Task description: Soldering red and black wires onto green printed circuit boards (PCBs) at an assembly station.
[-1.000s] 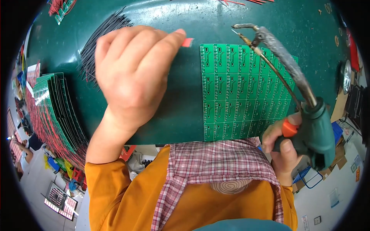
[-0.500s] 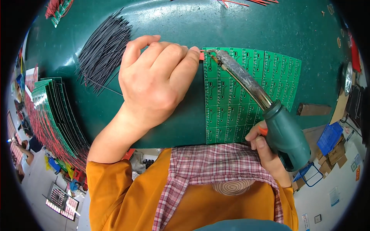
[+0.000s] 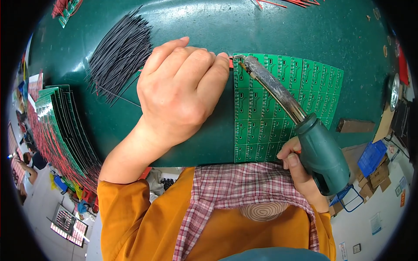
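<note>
My left hand [image 3: 180, 87] is closed in a pinch on red wires [image 3: 231, 63], whose ends come out past the thumb. These ends meet the far left corner of a green circuit board panel [image 3: 265, 104] lying on the table. My right hand [image 3: 298, 163] is wrapped around a soldering gun [image 3: 322, 152] with a dark green body, mostly hidden beneath it. The long metal barrel points up and left, and its bent tip is at that same corner, beside the wire ends. Whether the tip touches the solder pads is too small to tell.
A bundle of black wires [image 3: 119, 54] lies left of my left hand. Nearer the left edge stand stacked green boards [image 3: 65, 122] with red wires. More red wires [image 3: 291, 3] lie at the far edge. A brown bar [image 3: 356, 125] is right of the panel.
My left hand and the wires have shifted slightly to the right, and the panel has slid a little right too. The soldering tip remains at the panel's far left corner.
</note>
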{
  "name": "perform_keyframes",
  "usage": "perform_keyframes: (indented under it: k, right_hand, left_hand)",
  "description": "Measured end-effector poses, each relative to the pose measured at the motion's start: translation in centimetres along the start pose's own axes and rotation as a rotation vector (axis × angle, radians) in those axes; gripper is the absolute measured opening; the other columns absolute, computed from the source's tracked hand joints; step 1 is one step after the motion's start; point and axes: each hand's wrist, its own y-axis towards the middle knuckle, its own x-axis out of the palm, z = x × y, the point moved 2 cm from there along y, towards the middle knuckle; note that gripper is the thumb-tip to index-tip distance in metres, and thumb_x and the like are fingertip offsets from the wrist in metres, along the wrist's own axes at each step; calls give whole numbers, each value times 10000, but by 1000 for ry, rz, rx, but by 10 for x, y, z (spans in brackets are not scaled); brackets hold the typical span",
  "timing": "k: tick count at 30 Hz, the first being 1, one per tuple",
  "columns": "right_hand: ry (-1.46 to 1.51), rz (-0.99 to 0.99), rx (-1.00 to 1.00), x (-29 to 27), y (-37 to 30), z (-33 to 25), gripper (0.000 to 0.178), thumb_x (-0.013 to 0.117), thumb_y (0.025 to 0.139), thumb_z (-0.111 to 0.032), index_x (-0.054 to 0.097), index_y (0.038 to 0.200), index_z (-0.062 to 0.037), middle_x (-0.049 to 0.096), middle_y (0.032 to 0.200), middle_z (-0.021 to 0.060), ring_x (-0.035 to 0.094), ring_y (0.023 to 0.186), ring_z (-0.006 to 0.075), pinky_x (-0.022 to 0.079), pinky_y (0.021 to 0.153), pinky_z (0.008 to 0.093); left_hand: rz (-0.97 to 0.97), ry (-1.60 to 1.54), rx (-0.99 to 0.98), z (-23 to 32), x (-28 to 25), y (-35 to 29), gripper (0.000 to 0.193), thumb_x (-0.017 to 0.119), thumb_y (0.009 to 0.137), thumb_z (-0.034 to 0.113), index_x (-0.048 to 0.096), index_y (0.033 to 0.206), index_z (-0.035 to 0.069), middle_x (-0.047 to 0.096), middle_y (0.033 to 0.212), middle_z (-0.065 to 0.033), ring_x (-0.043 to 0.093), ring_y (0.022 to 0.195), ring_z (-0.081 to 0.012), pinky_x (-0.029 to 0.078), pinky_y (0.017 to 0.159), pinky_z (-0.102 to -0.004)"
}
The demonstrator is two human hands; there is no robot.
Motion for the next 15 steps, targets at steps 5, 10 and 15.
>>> perform_keyframes:
  k: [5,10,15]
  right_hand:
    - [381,148,103,-3,-9,1,191,627,849,-198,603,947,-35,631,775,57,580,696,113,465,604,260]
    - [291,136,-92,4,-7,5,319,567,882,-181,450,1146,-46,582,776,118,483,587,112,421,547,252]
    - [334,150,-68,-2,-11,6,333,575,883,-183,451,1161,-50,587,782,125,484,587,115,424,544,252]
  left_hand:
    - [0,4,2,1,0,0,169,641,674,1,657,834,53,613,716,-21,627,693,-162,508,769,-345]
    - [-16,23,6,3,-2,2,166,645,677,2,657,834,55,615,721,-22,630,701,-161,510,771,-349]
    - [-10,-112,-66,-5,-17,12,164,636,684,-16,669,836,36,634,765,-44,631,736,-201,502,732,-332]
